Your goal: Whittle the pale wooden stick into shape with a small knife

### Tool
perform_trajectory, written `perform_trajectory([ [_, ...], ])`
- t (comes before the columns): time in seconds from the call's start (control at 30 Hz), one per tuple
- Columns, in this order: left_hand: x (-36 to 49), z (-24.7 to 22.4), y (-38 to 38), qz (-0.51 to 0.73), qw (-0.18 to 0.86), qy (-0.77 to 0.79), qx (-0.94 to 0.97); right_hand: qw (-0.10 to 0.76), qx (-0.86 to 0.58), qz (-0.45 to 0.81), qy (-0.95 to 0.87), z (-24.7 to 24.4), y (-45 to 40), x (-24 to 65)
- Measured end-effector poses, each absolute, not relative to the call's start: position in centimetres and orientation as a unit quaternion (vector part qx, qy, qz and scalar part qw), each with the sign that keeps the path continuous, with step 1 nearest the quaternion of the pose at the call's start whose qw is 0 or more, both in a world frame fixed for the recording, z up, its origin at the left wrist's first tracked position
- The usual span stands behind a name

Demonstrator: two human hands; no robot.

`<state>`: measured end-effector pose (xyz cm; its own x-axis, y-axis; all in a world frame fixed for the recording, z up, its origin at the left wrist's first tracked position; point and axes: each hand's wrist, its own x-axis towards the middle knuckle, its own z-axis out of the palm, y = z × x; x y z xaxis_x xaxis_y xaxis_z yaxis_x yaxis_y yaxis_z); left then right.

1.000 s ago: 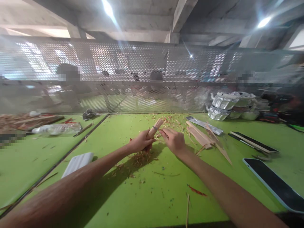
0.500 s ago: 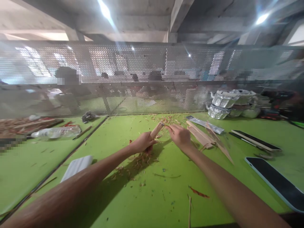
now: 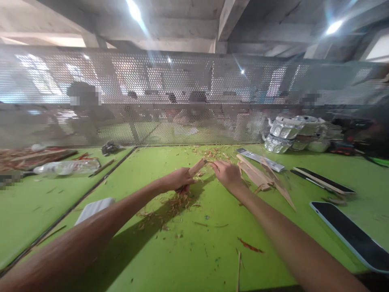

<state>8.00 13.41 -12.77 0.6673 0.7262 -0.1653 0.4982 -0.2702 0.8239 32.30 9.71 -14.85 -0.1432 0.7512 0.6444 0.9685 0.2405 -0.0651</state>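
My left hand (image 3: 180, 179) is closed around a pale piece of wood (image 3: 197, 167), which points away and to the right. At the wood's far end my right hand (image 3: 227, 172) is closed on a small knife (image 3: 207, 161). Only a bit of its blade shows; its handle is mostly hidden in my fingers. The blade is at the wood's tip. Curled wood shavings (image 3: 179, 202) lie on the green table (image 3: 182, 259) below my left hand, and more are scattered beyond both hands.
Flat wood pieces (image 3: 255, 174) and a grey packet (image 3: 261, 159) lie right of my right hand. Farther right are a phone (image 3: 346, 233) and foil-wrapped containers (image 3: 285, 132). A plastic bottle (image 3: 68, 167) and a white block (image 3: 95, 211) lie left. A perforated screen (image 3: 170, 121) stands behind.
My left hand and the wood have shifted slightly left and tilted lower. My right hand with the knife stays near the wood's tip. The whole view has moved a little.
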Motion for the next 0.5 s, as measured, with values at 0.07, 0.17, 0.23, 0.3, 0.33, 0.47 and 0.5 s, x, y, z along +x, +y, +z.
perform_trajectory([
  [0.07, 7.7, -12.6, 13.6, 0.11, 0.462, 0.386, 0.791, 0.286, -0.582, -0.188, -0.738, -14.8, 9.7, 32.3],
  [0.17, 7.3, -12.3, 13.6, 0.095, 0.457, 0.382, 0.798, 0.282, -0.579, -0.191, -0.74, -14.8, 9.7, 32.3],
  [0.23, 7.1, -12.0, 13.6, 0.09, 0.462, 0.379, 0.797, 0.28, -0.576, -0.192, -0.743, -14.8, 9.8, 32.3],
  [0.3, 6.7, -11.8, 13.7, 0.08, 0.47, 0.376, 0.795, 0.279, -0.572, -0.19, -0.748, -14.9, 9.8, 32.3],
  [0.33, 6.5, -11.6, 13.8, 0.074, 0.478, 0.37, 0.793, 0.279, -0.569, -0.187, -0.751, -15.0, 9.9, 32.3],
  [0.47, 5.2, -11.2, 14.7, 0.047, 0.516, 0.34, 0.784, 0.277, -0.555, -0.175, -0.765, -15.2, 10.1, 32.1],
  [0.5, 5.0, -11.1, 14.9, 0.04, 0.519, 0.336, 0.785, 0.277, -0.552, -0.173, -0.767, -15.2, 10.2, 32.1],
])
